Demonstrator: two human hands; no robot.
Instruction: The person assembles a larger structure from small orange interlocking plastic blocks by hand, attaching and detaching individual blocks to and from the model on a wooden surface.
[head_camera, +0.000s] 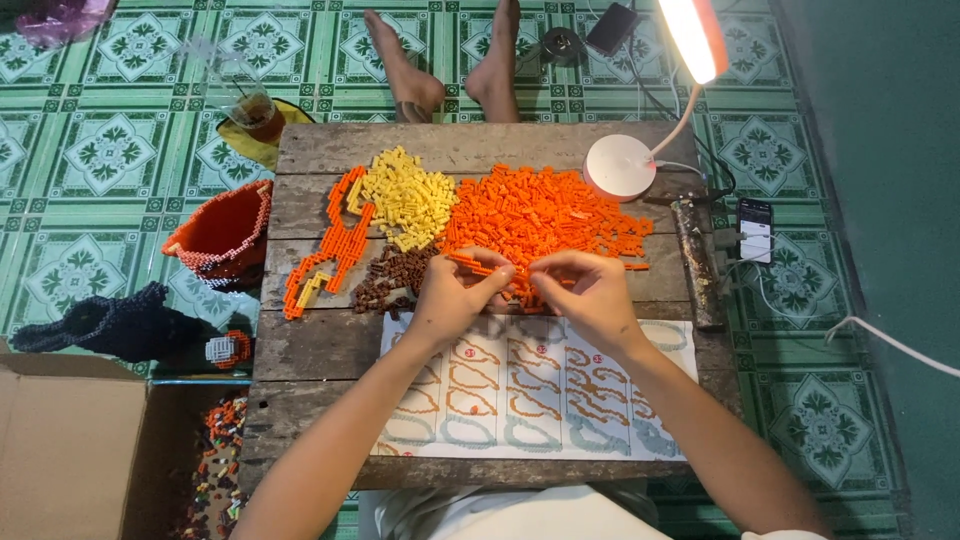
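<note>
Nearest, a pattern sheet (530, 395) lies flat on the wooden table (300, 345). Above it, left hand (452, 295) and right hand (590, 292) meet, fingers pinched on an orange bead strip (470, 265). Beyond: orange bead pile (540, 210), yellow bead pile (410, 195), white lamp base (620, 166).

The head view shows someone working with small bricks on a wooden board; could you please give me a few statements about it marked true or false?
1. Both hands, left hand and right hand, meet over the orange bricks. True.
2. The yellow bricks lie right of the orange pile. False: they lie left of it.
3. The lamp is switched off. False: its head glows.
4. A pattern sheet lies under the forearms. True.
5. A phone lies on the pattern sheet. False: it is beside the board, on the floor.
</note>
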